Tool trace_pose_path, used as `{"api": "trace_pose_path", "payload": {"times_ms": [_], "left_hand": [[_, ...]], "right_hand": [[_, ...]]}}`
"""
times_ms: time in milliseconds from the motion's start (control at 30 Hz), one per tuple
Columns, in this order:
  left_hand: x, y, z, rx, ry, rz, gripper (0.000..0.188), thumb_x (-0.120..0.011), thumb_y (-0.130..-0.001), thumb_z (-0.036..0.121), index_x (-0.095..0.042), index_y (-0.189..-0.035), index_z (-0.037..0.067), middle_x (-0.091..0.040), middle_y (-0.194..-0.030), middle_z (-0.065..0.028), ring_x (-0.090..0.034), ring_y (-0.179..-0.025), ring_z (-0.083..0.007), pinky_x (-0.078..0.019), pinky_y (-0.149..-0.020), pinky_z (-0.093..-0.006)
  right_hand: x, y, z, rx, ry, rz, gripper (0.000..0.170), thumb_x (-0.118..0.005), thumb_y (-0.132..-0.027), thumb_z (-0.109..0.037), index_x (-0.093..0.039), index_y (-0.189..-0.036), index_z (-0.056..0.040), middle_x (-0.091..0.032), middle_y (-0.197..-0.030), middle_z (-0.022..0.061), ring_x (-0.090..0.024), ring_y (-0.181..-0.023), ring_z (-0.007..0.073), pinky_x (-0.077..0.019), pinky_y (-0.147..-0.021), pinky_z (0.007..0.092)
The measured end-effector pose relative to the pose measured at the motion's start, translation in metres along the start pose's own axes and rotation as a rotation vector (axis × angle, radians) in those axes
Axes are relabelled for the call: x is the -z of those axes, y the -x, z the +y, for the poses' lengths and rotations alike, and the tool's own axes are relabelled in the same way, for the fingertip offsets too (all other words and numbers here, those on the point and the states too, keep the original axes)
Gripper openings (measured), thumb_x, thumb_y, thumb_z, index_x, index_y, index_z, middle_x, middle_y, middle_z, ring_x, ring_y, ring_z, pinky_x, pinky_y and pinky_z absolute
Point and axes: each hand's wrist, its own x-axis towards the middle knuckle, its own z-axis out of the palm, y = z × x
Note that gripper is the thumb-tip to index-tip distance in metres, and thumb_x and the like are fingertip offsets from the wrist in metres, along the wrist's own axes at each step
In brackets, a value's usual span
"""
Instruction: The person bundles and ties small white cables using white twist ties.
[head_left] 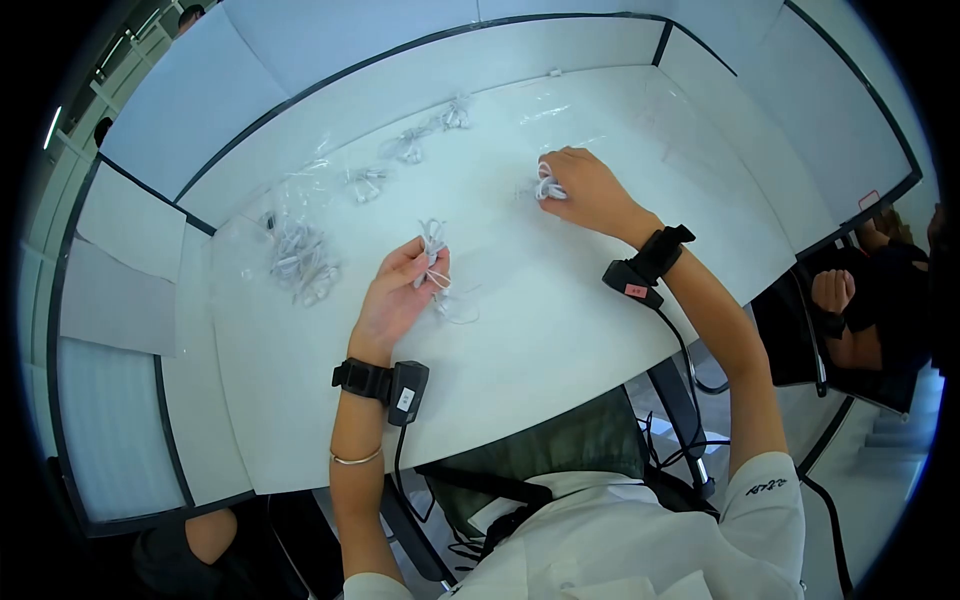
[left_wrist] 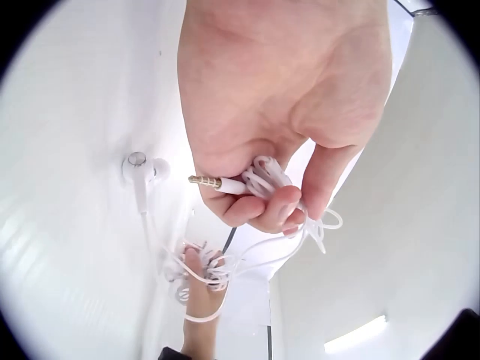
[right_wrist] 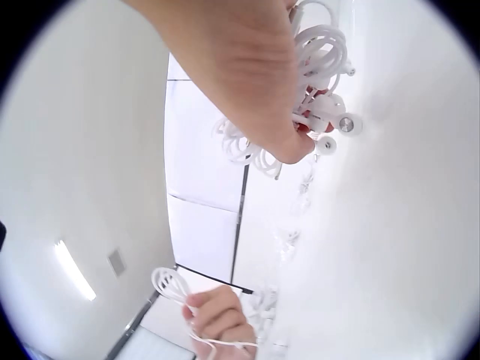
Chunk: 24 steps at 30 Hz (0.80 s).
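Left wrist view: fingers (left_wrist: 283, 210) of the left hand (left_wrist: 277, 112) pinch coiled white earphones (left_wrist: 266, 178), one earbud (left_wrist: 139, 172) trailing loose; the right hand (head_left: 595, 190) grips another bundle (head_left: 547, 184) over the table (head_left: 560, 320); more bundles (head_left: 300, 260) lie leftward; a firm pinch and a gathered cable should prevent snags
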Motion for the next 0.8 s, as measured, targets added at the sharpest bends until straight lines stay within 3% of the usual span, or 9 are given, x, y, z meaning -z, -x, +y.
{"api": "trace_pose_path", "payload": {"times_ms": [67,100,200,233,333,367,500,700,800], "left_hand": [[-0.001,0.0,0.0,0.017,-0.011,-0.004,0.029,-0.056,-0.086,0.016,-0.049,-0.103,-0.007,-0.045,-0.087,-0.0055,-0.041,-0.073,-0.0113,-0.0346,-0.067,-0.0252],[-0.003,0.001,0.0,0.025,-0.029,-0.007,0.029,-0.056,-0.086,0.017,-0.05,-0.102,-0.006,-0.046,-0.087,-0.0055,-0.042,-0.073,-0.0115,-0.0346,-0.067,-0.0253],[-0.011,0.001,0.003,0.038,-0.034,-0.006,0.028,-0.058,-0.085,0.017,-0.052,-0.099,-0.005,-0.045,-0.086,-0.005,-0.042,-0.072,-0.012,-0.0345,-0.066,-0.0258],[-0.01,0.0,0.003,0.04,-0.021,-0.024,0.028,-0.058,-0.085,0.017,-0.052,-0.099,-0.005,-0.045,-0.086,-0.005,-0.042,-0.072,-0.0119,-0.0343,-0.066,-0.0258],[-0.009,0.001,0.003,0.037,0.016,-0.03,0.027,-0.058,-0.085,0.018,-0.053,-0.098,-0.005,-0.045,-0.086,-0.0047,-0.041,-0.071,-0.0115,-0.0335,-0.065,-0.0255],[-0.01,0.001,0.003,0.033,0.029,-0.013,0.027,-0.058,-0.085,0.018,-0.053,-0.099,-0.005,-0.045,-0.085,-0.0044,-0.041,-0.071,-0.0114,-0.0334,-0.065,-0.0255],[-0.011,0.0,0.001,0.015,0.041,-0.026,0.028,-0.06,-0.084,0.021,-0.053,-0.098,-0.002,-0.045,-0.084,-0.0029,-0.041,-0.07,-0.011,-0.0334,-0.065,-0.0254],[-0.018,-0.003,0.003,0.062,0.035,-0.04,0.027,-0.062,-0.083,0.024,-0.052,-0.095,0.002,-0.046,-0.08,-0.0013,-0.04,-0.069,-0.0103,-0.033,-0.063,-0.0244],[-0.02,-0.002,0.006,0.076,0.04,-0.024,0.027,-0.062,-0.083,0.024,-0.052,-0.095,0.002,-0.046,-0.079,-0.0008,-0.041,-0.07,-0.0106,-0.0336,-0.064,-0.0242]], "right_hand": [[0.01,-0.011,-0.011,-0.249,-0.215,-0.12,0.022,-0.061,-0.074,-0.018,-0.054,-0.089,-0.0031,-0.061,-0.08,0.0125,-0.059,-0.076,0.0266,-0.0461,-0.068,0.0362],[0.011,-0.019,-0.013,-0.219,-0.261,-0.078,0.024,-0.06,-0.076,-0.019,-0.054,-0.093,-0.0032,-0.062,-0.075,0.0141,-0.06,-0.066,0.0303,-0.0472,-0.061,0.0374],[0.013,-0.052,-0.03,-0.226,-0.366,-0.056,0.019,-0.058,-0.08,-0.014,-0.052,-0.096,-0.006,-0.061,-0.072,0.0121,-0.06,-0.057,0.0207,-0.0464,-0.058,0.0309],[0.005,-0.064,-0.029,-0.115,-0.287,0.017,0.019,-0.058,-0.079,-0.013,-0.052,-0.096,-0.0067,-0.061,-0.072,0.0105,-0.061,-0.056,0.0217,-0.0468,-0.057,0.0316],[-0.017,-0.103,-0.025,0.143,0.021,0.107,0.028,-0.057,-0.074,-0.012,-0.054,-0.101,-0.0048,-0.062,-0.092,0.0139,-0.06,-0.084,0.029,-0.0475,-0.07,0.0368],[-0.028,-0.119,-0.021,0.152,-0.007,0.111,0.027,-0.058,-0.071,-0.012,-0.058,-0.097,-0.0028,-0.06,-0.093,0.013,-0.059,-0.087,0.0305,-0.0474,-0.073,0.0383],[-0.048,-0.17,-0.021,0.064,-0.115,-0.205,0.028,-0.062,-0.069,-0.012,-0.058,-0.094,-0.0007,-0.053,-0.099,0.0137,-0.057,-0.087,0.0313,-0.0463,-0.081,0.0385],[-0.092,-0.191,0.013,0.328,0.045,-0.125,0.033,-0.063,-0.067,-0.013,-0.057,-0.098,-0.0018,-0.053,-0.102,0.0128,-0.054,-0.091,0.0319,-0.0463,-0.08,0.0389],[-0.086,-0.192,0.012,0.189,0.135,-0.265,0.035,-0.063,-0.069,-0.018,-0.058,-0.1,-0.0039,-0.06,-0.092,0.0133,-0.057,-0.09,0.0295,-0.0466,-0.079,0.0382]]}}
